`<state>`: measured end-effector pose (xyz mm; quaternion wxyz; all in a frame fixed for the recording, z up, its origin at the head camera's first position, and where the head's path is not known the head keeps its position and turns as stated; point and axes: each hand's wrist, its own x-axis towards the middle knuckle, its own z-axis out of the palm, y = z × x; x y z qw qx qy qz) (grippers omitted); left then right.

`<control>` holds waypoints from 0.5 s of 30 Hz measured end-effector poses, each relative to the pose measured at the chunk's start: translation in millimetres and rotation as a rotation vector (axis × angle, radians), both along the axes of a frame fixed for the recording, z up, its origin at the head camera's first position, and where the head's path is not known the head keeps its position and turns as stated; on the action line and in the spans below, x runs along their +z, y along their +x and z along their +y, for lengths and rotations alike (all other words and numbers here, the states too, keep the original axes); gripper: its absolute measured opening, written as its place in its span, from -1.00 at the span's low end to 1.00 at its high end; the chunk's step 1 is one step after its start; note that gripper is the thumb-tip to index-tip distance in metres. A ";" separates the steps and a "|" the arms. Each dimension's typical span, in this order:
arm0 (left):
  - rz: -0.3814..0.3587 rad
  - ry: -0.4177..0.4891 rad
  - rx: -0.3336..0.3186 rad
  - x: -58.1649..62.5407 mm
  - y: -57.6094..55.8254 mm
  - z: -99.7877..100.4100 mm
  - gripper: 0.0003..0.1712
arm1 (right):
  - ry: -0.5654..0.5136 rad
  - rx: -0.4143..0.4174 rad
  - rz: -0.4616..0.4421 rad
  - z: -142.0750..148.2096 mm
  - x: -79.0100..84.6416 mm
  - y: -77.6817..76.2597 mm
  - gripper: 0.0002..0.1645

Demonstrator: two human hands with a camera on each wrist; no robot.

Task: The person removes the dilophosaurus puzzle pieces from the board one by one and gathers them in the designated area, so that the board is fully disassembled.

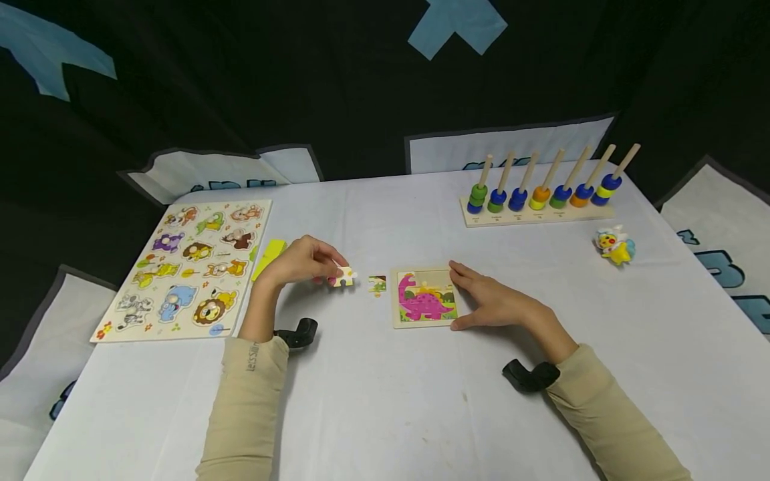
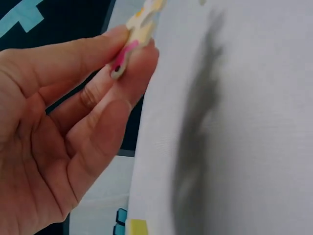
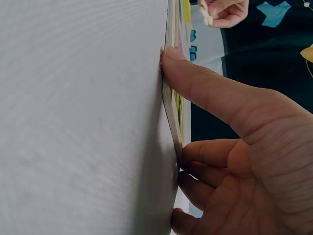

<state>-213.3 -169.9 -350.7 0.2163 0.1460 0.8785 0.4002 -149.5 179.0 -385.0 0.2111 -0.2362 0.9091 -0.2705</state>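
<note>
From my end, the left hand (image 1: 303, 262) pinches a jigsaw piece (image 1: 344, 276) between thumb and fingertips, just off the left side of a second piece (image 1: 377, 284) lying loose. The right hand (image 1: 493, 297) spreads wide against the right edge of the dinosaur puzzle (image 1: 394, 304), thumb and fingertips touching it. I judge this to be lining up a piece, so I would keep that brace light, turn the pinched piece level, match its pink patch to the dinosaur and press only once the knobs sit flush; forcing it could shift the tray.

The surface (image 1: 421, 414) wears white cloth. I see an animal board (image 1: 174, 272) and a yellow block (image 1: 270, 258) on the left, ringed pegs (image 1: 538, 200) and a small figurine (image 1: 615, 246) on the far right, and black curtain (image 1: 337, 87) behind
</note>
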 end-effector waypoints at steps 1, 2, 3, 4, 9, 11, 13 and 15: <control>-0.002 -0.005 -0.005 -2.1 -0.4 0.4 -0.80 | 0.000 -0.001 0.001 0.1 -0.2 0.0 0.18; -0.001 -0.012 -0.011 -4.1 -0.7 0.9 -0.81 | -0.001 -0.001 0.001 0.2 -0.4 0.0 0.18; 0.001 -0.019 -0.015 -6.1 -1.0 1.7 -0.82 | -0.003 -0.001 0.001 0.3 -0.5 0.0 0.18; 0.003 -0.027 -0.017 -7.7 -1.1 2.5 -0.82 | -0.005 -0.003 0.001 0.5 -0.2 0.0 0.18; 0.019 -0.093 -0.038 -13.1 -1.6 6.8 -0.85 | -0.015 -0.001 0.003 1.0 -0.2 0.4 0.18; 0.022 -0.122 -0.045 -14.6 -2.2 7.4 -0.87 | -0.014 -0.001 0.005 1.1 -0.2 0.5 0.18; 0.021 -0.144 -0.047 -15.8 -2.9 7.6 -0.88 | -0.011 0.001 0.006 1.0 -0.5 0.5 0.18; 0.022 -0.159 -0.045 -16.6 -3.6 7.9 -0.89 | -0.006 0.000 0.007 0.9 -0.6 0.4 0.18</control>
